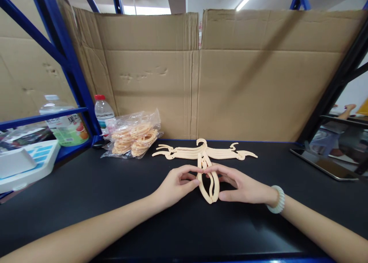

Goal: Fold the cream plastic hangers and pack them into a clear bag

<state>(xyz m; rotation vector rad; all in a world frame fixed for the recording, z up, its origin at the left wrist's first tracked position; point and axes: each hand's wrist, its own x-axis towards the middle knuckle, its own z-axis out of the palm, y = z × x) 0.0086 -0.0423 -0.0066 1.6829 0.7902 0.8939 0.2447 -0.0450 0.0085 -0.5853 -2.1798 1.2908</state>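
A cream folding clothes hanger (216, 188), folded into a narrow loop, is held upright between my hands at the middle of the black table. My left hand (178, 182) grips its left side with thumb and fingers. On the right side, my right hand (240, 184) holds it, with the index finger near the top and the thumb by the lower end. Just behind lie several unfolded hangers (184, 153) of the same colour, stacked with their arms spread sideways and a hook pointing away from me. The folded hanger's top overlaps them in view.
A clear bag (135, 134) of folded hangers lies at the back left, beside a red-capped bottle (104, 111). Farther left are a big juice bottle (67, 125) and a white-and-blue device (31, 163). A phone (323, 164) rests at right. Cardboard (258, 79) walls the back.
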